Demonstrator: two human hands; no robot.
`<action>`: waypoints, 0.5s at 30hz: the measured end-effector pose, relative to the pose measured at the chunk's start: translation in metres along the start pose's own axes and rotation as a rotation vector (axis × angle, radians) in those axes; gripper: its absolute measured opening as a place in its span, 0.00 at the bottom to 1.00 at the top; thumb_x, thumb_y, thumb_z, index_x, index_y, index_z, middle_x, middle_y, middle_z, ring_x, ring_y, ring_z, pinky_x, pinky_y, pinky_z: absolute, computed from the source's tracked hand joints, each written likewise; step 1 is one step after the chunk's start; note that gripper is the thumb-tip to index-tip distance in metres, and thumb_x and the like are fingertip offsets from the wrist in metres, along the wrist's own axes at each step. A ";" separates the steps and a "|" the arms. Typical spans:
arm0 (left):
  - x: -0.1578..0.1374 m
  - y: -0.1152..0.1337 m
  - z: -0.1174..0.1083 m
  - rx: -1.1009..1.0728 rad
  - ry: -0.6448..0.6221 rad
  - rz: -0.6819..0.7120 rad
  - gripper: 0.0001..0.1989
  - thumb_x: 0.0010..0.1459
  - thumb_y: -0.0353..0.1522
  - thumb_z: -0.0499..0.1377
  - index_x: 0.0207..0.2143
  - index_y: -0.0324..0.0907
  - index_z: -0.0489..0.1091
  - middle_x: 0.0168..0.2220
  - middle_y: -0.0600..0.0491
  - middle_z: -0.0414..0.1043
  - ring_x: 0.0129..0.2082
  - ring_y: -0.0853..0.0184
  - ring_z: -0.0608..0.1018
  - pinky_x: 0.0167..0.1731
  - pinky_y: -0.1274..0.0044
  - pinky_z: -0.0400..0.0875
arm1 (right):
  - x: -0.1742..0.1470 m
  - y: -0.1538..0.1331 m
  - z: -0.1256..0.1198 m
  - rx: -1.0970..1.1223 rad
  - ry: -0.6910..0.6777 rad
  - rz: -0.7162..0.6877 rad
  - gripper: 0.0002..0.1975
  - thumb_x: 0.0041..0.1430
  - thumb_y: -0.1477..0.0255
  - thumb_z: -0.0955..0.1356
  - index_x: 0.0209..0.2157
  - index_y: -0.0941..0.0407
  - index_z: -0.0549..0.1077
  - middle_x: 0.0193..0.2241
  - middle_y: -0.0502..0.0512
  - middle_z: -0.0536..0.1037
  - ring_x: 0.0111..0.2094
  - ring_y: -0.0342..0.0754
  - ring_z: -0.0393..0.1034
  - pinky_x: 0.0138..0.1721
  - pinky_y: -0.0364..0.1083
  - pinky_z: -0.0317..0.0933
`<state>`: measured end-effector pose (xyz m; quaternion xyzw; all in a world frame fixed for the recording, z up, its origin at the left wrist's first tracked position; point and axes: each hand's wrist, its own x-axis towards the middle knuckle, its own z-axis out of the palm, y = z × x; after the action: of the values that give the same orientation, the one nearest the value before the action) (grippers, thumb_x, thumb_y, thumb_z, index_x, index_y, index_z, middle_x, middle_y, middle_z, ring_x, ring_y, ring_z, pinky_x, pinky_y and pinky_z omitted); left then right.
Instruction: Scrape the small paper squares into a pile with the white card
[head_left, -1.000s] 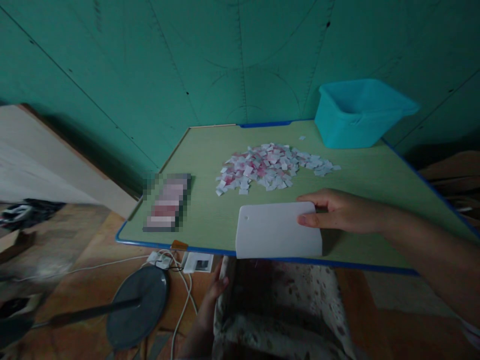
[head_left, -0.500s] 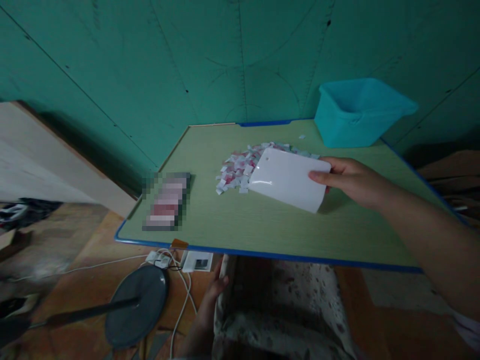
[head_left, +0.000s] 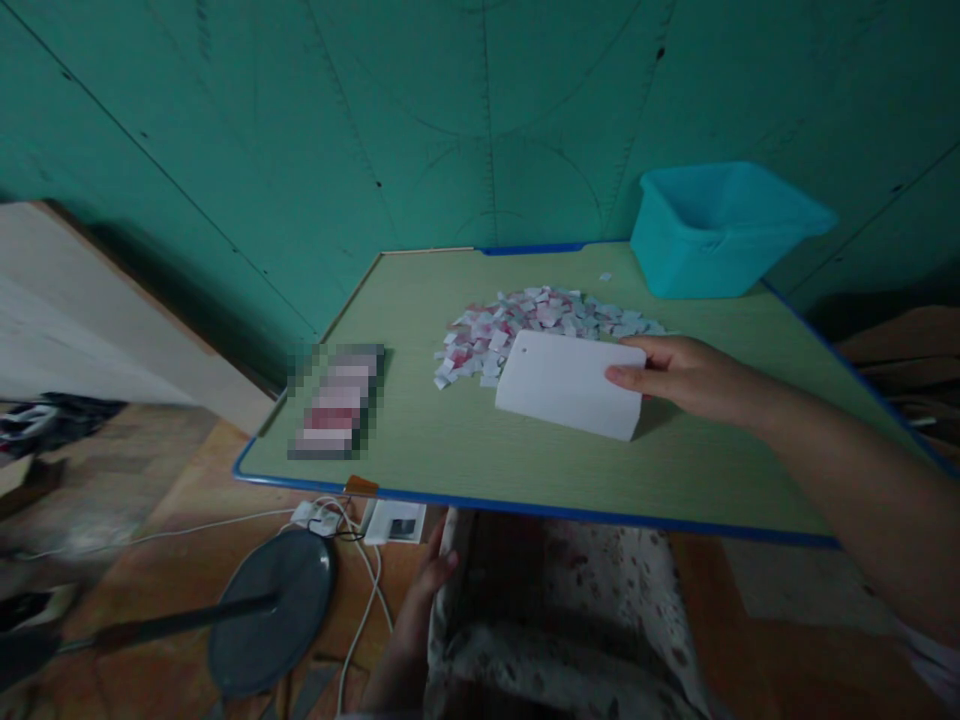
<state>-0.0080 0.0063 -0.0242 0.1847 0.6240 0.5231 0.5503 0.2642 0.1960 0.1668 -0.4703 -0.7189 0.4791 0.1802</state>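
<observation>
My right hand (head_left: 675, 375) grips the right end of a white plastic scraper (head_left: 566, 385), thumb on its near face. The scraper is a flat sheet with rounded corners and a small hole at the upper left. It stands tilted, its lower edge at or close to the tabletop, on the near side of a spread pile of small white and pink paper scraps (head_left: 551, 312). Below the table's front edge, my left hand (head_left: 427, 580) holds the left side of a white, dark-spotted bin (head_left: 630, 590) with a dark inside. Its fingers are partly hidden.
A turquoise plastic bin (head_left: 705, 240) stands at the back right of the green table (head_left: 420, 450). A blurred-out phone-like object (head_left: 337, 400) lies at the left. On the floor are white cables (head_left: 371, 590), a white box (head_left: 394, 522) and a round grey base (head_left: 274, 610).
My right hand has brought the scraper down and nearer to me, so more of the scrap pile shows behind it. My left hand stays at the spotted bin.
</observation>
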 end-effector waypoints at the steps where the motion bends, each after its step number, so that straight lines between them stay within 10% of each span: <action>1: 0.000 -0.001 0.000 0.007 0.013 0.005 0.18 0.26 0.39 0.67 0.26 0.45 0.73 0.41 0.50 0.76 0.54 0.49 0.63 0.53 0.65 0.57 | 0.000 0.000 0.000 0.000 -0.006 0.000 0.17 0.47 0.58 0.65 0.36 0.55 0.71 0.31 0.52 0.75 0.32 0.47 0.69 0.31 0.46 0.62; 15: 0.005 -0.008 -0.004 0.042 0.077 -0.012 0.18 0.23 0.41 0.68 0.22 0.46 0.70 0.39 0.50 0.78 0.56 0.48 0.58 0.55 0.65 0.53 | 0.002 0.005 0.001 -0.027 -0.011 -0.019 0.17 0.48 0.58 0.65 0.36 0.55 0.70 0.31 0.52 0.75 0.31 0.46 0.68 0.30 0.44 0.61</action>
<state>-0.0106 0.0051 -0.0343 0.1721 0.6568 0.5133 0.5249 0.2650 0.1974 0.1612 -0.4635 -0.7306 0.4701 0.1744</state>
